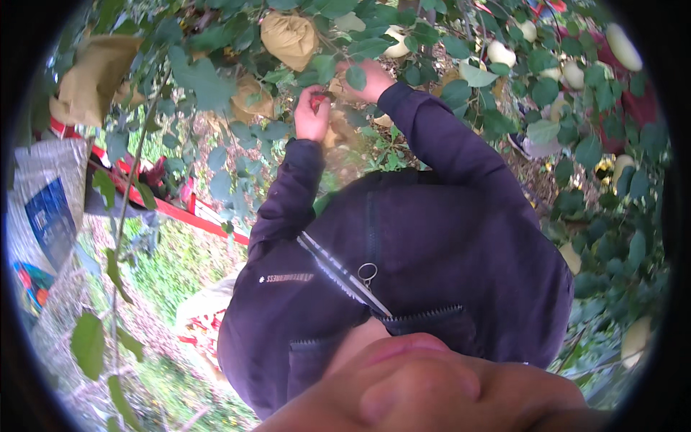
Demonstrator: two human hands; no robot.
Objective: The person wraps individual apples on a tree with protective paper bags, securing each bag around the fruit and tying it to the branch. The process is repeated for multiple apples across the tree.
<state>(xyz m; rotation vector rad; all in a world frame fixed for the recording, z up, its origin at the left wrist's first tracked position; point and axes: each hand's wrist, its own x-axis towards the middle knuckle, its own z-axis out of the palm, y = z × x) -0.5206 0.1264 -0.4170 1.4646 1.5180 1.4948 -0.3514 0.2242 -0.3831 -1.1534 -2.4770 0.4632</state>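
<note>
My left hand (312,117) is raised among the branches, its thumb and fingers closed around a small red object (317,101), too small to identify. Just to its right, my right hand (372,80) is at a piece of brown paper (343,87); a leaf covers part of its fingers, so its grip is unclear. Above both hands hangs a crumpled brown paper bag (290,39) on the tree. Another brown bag (252,100) is left of my left hand. A pale apple (397,42) shows above my right hand.
More pale apples (501,54) hang at upper right. A large paper bag (89,81) and a leafy twig (127,200) are at left. Beyond them are a red metal bar (194,217) and a printed sack (48,205). A pale sack (202,308) with red pieces lies lower left. Someone in dark red is behind foliage at right.
</note>
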